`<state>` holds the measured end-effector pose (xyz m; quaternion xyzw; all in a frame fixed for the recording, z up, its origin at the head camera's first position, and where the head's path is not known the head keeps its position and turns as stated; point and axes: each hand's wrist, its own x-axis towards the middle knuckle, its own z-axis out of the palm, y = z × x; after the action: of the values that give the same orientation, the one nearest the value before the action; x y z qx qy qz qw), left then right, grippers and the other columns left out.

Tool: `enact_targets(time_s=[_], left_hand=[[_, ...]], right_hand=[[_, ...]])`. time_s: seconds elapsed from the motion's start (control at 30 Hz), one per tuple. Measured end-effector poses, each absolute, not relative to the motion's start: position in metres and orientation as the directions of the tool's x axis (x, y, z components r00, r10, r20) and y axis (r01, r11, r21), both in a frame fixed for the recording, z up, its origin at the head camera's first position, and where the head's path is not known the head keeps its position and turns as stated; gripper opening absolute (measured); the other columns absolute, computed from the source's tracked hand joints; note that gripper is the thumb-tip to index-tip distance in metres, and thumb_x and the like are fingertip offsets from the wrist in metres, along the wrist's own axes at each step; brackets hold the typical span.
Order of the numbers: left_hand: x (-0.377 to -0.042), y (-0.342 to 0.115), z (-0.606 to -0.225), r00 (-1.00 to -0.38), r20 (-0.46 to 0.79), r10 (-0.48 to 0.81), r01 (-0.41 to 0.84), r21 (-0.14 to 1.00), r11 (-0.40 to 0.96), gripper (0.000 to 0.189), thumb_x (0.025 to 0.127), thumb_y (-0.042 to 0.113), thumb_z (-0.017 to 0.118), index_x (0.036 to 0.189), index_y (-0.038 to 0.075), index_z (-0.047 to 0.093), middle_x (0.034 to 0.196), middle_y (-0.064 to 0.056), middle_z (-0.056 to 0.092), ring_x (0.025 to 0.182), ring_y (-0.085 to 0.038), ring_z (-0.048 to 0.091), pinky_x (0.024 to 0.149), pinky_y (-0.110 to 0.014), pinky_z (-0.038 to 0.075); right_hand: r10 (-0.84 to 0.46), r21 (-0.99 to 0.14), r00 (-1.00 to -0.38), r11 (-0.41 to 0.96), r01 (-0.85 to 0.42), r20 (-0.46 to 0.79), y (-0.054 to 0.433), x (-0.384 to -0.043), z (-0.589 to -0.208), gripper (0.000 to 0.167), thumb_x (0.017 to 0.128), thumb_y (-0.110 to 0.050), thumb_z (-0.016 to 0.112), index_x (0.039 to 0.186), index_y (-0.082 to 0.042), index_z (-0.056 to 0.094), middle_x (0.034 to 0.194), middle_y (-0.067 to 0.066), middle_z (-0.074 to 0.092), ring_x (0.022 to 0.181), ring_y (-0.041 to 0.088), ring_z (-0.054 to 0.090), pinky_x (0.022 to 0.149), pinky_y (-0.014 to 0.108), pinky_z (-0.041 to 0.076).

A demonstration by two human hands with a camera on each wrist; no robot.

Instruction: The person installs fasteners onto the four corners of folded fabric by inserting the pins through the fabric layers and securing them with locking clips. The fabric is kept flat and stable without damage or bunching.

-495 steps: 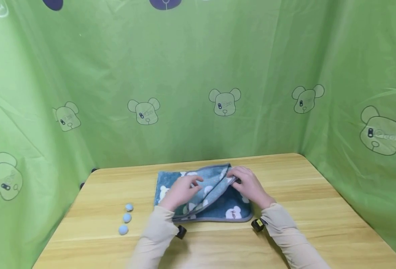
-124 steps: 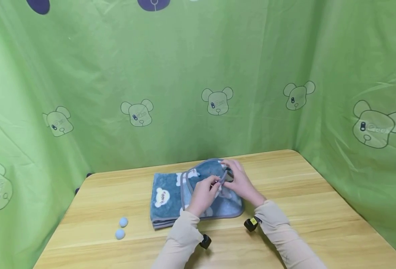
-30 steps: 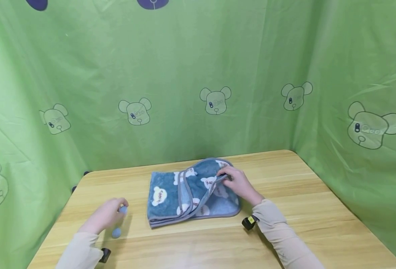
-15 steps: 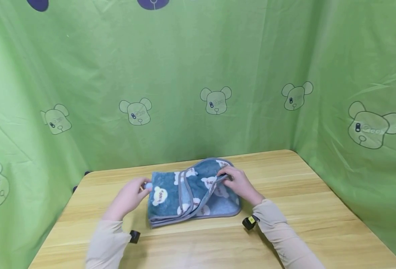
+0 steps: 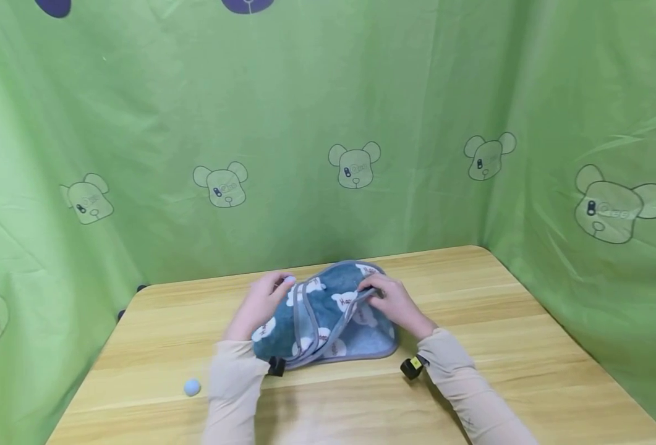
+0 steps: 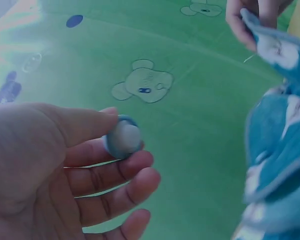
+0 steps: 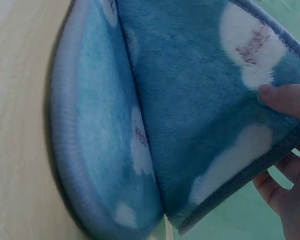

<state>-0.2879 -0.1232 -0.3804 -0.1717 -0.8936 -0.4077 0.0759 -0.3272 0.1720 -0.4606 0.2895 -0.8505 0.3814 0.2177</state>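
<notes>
A folded teal fleece blanket with white bear-head prints and grey edging lies on the table. My right hand pinches a raised edge of it; in the right wrist view the thumb presses on the pile with the fingers behind. Between the thumb and fingers of my left hand is a small round blue-and-white button-like piece, held over the blanket's far left part. A similar light-blue round piece rests on the table to the left of the blanket.
The light wooden table reaches back to a green curtain printed with bear heads, which also runs along both sides. Small black cameras sit at the wrists.
Three round pieces lay at the left at first, then two; now one lies there. My left hand picked one up and carried it right to the blanket. My right hand kept the raised edge.
</notes>
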Motion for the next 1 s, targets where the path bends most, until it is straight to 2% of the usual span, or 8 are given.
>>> enact_targets(time_s=[0.13,0.4,0.53,0.7,1.0], left_hand=[[-0.301,-0.099,-0.393,-0.939,0.265,0.221,0.343,0.785,0.516,0.029,0.102,0.023,0.051,0.117,0.003,0.063,0.099,-0.017,0.068,0.085,-0.031,0.068,0.075,-0.036,0.053],[-0.321,-0.053,-0.421,-0.949,0.262,0.176,0.307,0.894,0.326,0.03,0.103,0.025,0.048,0.12,0.001,0.057,0.102,-0.022,0.067,0.091,-0.041,0.067,0.081,-0.042,0.056],[-0.325,-0.038,-0.433,-0.958,0.257,0.125,0.282,0.919,0.274,0.025,0.103,0.023,0.049,0.116,0.002,0.053,0.101,-0.023,0.068,0.086,-0.04,0.068,0.074,-0.038,0.056],[-0.329,-0.029,-0.444,-0.967,0.237,0.093,0.252,0.94,0.231,0.025,0.103,0.026,0.048,0.115,0.005,0.053,0.103,-0.02,0.069,0.083,-0.033,0.068,0.068,-0.026,0.049],[-0.327,-0.02,-0.451,-0.971,0.209,0.119,0.227,0.96,0.167,0.023,0.103,0.023,0.048,0.116,0.004,0.054,0.101,-0.022,0.069,0.084,-0.038,0.067,0.066,-0.024,0.047]], right_hand=[[-0.33,-0.519,-0.735,0.541,-0.662,0.592,0.174,-0.327,-0.46,0.025,0.076,0.007,0.072,0.093,-0.01,0.071,0.099,0.008,0.071,0.099,0.027,0.066,0.091,0.044,0.054],[-0.347,-0.51,-0.724,0.533,-0.675,0.595,0.173,-0.328,-0.461,0.026,0.076,0.007,0.071,0.095,-0.01,0.071,0.097,0.005,0.071,0.095,0.023,0.066,0.089,0.041,0.054],[-0.371,-0.507,-0.713,0.515,-0.691,0.595,0.171,-0.328,-0.462,0.026,0.076,0.008,0.07,0.094,-0.011,0.071,0.096,0.004,0.071,0.093,0.021,0.066,0.087,0.038,0.055],[-0.388,-0.519,-0.71,0.493,-0.698,0.587,0.168,-0.327,-0.464,0.024,0.078,0.006,0.069,0.095,-0.011,0.071,0.096,0.003,0.071,0.092,0.02,0.065,0.085,0.034,0.055],[-0.397,-0.52,-0.703,0.479,-0.707,0.59,0.168,-0.326,-0.463,0.025,0.075,0.008,0.069,0.093,-0.01,0.071,0.093,0.003,0.072,0.092,0.018,0.065,0.084,0.031,0.054]])
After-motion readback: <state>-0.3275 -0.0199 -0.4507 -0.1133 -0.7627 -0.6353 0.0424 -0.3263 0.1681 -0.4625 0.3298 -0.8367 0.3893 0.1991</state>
